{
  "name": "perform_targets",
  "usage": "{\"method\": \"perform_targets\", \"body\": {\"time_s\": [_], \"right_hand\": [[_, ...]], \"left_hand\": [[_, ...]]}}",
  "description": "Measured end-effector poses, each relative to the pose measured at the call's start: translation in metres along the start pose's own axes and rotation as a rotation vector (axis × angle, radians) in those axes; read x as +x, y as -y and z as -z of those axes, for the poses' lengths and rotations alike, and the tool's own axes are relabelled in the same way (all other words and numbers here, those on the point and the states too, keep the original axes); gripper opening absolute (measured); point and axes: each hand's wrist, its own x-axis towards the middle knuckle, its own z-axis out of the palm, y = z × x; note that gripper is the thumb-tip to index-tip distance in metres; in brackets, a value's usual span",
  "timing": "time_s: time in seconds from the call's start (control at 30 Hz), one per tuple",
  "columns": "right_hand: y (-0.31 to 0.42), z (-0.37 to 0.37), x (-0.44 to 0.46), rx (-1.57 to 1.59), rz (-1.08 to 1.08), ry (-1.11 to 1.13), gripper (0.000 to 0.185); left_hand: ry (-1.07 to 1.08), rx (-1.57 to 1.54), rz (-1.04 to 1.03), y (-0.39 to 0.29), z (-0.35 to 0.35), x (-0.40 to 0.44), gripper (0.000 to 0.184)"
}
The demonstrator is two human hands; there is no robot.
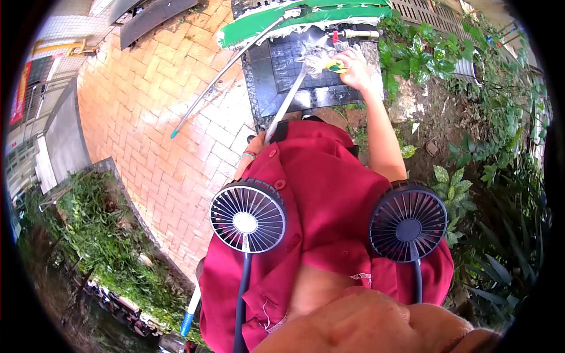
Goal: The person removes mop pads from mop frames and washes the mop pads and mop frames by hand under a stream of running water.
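Observation:
My right hand (353,67) is closed on a green and yellow handle (336,66) whose whitish, blurred head lies in splashing water above the dark tiled basin (268,88). A tap (352,35) with a red part is just beyond it. Low by my waist, my left hand (256,144) is closed round a pale pole (287,107) that slants up to the splashing water. Where the pole's far end meets the whitish head, splashing hides the detail. A wide green mop (323,15) with a white fringe lies across the basin's far side, its thin handle (220,73) slanting down-left.
Wet orange brick paving (150,112) spreads to the left, with a planted bed (106,235) below it. Leafy plants (424,56) and soil border the right side. Two small fans (247,216) hang in front of my red clothing. A blue-ended pole (191,312) is at lower left.

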Motion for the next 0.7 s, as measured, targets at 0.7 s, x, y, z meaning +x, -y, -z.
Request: {"method": "perform_targets", "body": {"time_s": [0.7], "right_hand": [[0.127,-0.172,-0.121,0.054,-0.02,0.055,0.051]], "left_hand": [[0.109,0.125,0.126,0.094,0.013,-0.056,0.035]]}}
